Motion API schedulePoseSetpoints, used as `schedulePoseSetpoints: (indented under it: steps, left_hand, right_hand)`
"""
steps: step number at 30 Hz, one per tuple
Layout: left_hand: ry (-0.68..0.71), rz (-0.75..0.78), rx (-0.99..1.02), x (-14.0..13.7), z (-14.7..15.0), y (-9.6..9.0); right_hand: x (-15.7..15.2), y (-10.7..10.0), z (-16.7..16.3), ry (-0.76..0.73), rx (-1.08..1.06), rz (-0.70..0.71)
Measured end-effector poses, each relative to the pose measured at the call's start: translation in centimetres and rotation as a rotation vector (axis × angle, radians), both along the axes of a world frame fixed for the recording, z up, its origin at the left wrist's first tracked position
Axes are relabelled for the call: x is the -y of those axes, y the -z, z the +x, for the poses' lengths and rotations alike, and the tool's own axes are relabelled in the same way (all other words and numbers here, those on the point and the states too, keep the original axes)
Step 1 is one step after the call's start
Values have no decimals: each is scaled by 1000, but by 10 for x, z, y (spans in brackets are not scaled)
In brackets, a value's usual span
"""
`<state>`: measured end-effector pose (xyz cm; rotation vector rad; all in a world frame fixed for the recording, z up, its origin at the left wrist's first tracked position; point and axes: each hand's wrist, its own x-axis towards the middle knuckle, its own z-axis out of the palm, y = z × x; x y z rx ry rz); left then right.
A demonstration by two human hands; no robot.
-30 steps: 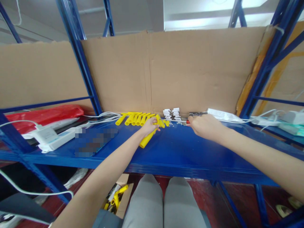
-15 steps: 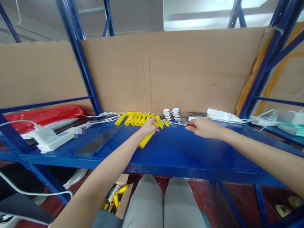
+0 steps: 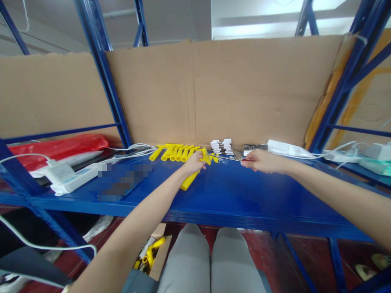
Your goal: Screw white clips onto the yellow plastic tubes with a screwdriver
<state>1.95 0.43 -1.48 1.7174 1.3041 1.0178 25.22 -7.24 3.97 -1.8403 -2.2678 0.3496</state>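
My left hand (image 3: 194,162) is closed around a yellow tube-shaped plastic handle (image 3: 189,182), whose round end points toward me and whose wider head shows above my fingers. In my right hand (image 3: 261,161) I grip a red-handled screwdriver (image 3: 229,158); its long metal shaft points left at the head of the yellow handle. Whether the tip is in a screw is too small to tell. Small yellow pieces (image 3: 215,158) lie just beside the shaft. Left of my left hand, a row of several similar yellow handles (image 3: 174,153) lies along the back.
Against the cardboard backing (image 3: 244,89) stands a stack of white pieces (image 3: 220,147), with a black-and-white box (image 3: 255,148) to its right. A power strip (image 3: 71,179) and cables occupy the left side. Below the blue shelf (image 3: 238,191) sits an open carton (image 3: 159,260) holding yellow parts.
The whole view has shifted slightly. My right hand has risen a little and turned on the screwdriver's handle. My left hand keeps its hold on the yellow handle.
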Motion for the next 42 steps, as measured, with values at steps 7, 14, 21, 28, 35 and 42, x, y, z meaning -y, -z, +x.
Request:
schedulePoseSetpoints:
  steps: [7, 14, 21, 28, 35, 42]
  left_hand:
    - [-4, -11, -9, 0, 0, 1]
    - [8, 2, -35, -4, -2, 3]
    - [43, 6, 139, -11, -6, 4]
    - [5, 15, 125, -12, -5, 5]
    - [7, 31, 71, -4, -1, 3]
    - [-26, 47, -34, -5, -1, 6]
  right_hand:
    - [7, -12, -6, 61, -89, -104]
    - [3, -16, -7, 2, 162, 67]
    - [11, -3, -13, 1, 449, 309]
    - [12, 3, -14, -12, 386, 311]
    - [3, -6, -3, 32, -67, -95]
    - [-3, -11, 6, 46, -283, -257]
